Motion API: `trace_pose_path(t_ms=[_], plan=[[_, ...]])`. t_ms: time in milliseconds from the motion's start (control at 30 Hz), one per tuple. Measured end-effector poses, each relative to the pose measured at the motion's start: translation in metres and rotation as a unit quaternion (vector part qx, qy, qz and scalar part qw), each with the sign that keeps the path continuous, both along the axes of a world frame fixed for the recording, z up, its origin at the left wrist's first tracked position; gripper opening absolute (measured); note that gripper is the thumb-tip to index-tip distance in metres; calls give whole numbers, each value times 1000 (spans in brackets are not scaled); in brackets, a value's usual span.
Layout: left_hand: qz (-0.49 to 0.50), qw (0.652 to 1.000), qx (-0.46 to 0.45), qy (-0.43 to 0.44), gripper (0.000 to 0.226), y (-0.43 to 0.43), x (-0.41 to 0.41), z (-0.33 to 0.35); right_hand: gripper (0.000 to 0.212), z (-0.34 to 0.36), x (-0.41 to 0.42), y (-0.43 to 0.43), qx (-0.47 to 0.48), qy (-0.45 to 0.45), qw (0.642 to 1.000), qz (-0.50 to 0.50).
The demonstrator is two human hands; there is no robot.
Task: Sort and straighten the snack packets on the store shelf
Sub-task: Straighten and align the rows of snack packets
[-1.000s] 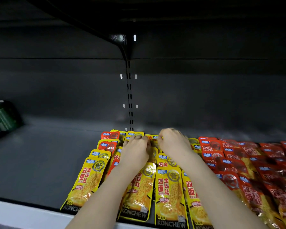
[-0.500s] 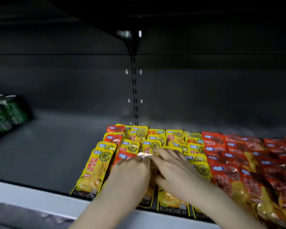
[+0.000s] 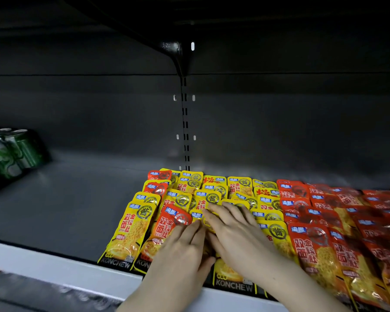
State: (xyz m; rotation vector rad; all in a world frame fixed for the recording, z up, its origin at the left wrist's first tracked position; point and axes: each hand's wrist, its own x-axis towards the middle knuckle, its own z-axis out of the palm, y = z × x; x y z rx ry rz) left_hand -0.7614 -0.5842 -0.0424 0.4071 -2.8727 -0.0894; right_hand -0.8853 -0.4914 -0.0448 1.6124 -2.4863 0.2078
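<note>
The left grip (image 3: 180,251) and right grip (image 3: 236,233) are laid flat, fingers straight, nothing held, on the yellow packets (image 3: 133,230). Overlapped rows (slippery film) may be skewed if pressed unevenly.

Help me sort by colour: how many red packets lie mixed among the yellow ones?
3: a red packet in front by the left hand, two at the back-left corner. Others may be hidden.

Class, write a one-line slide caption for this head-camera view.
Left hand and right hand rest flat on snack packets; red packets lie right, green cans far left.
</note>
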Motion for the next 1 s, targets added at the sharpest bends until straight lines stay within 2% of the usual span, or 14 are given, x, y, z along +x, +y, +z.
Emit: trace_pose_path(t_ms=[200, 500, 733, 800, 933, 1000], plan=[[-16, 999, 35, 36, 70, -11, -8, -13, 54, -3, -6, -2, 9, -4, 1000, 2], [52, 997, 33, 41, 51, -1, -19, -9, 58, 16, 0, 17, -7, -4, 1000, -30], [77, 996, 14, 49, 37, 10, -32, 3, 72, 12, -18, 33, 33, -27, 992, -121], [61, 996, 15, 61, 37, 13, -43, 8, 69, 14, -23, 34, 25, -37, 990, -134], [28, 998, 9, 59, 38, 12, -73, 13, 47, 17, -30, 31, 9, -42, 991, -123], [16, 999, -1, 50, 39, 10, -85, 13, 43, 17, -32, 30, 1, -51, 992, -117]])
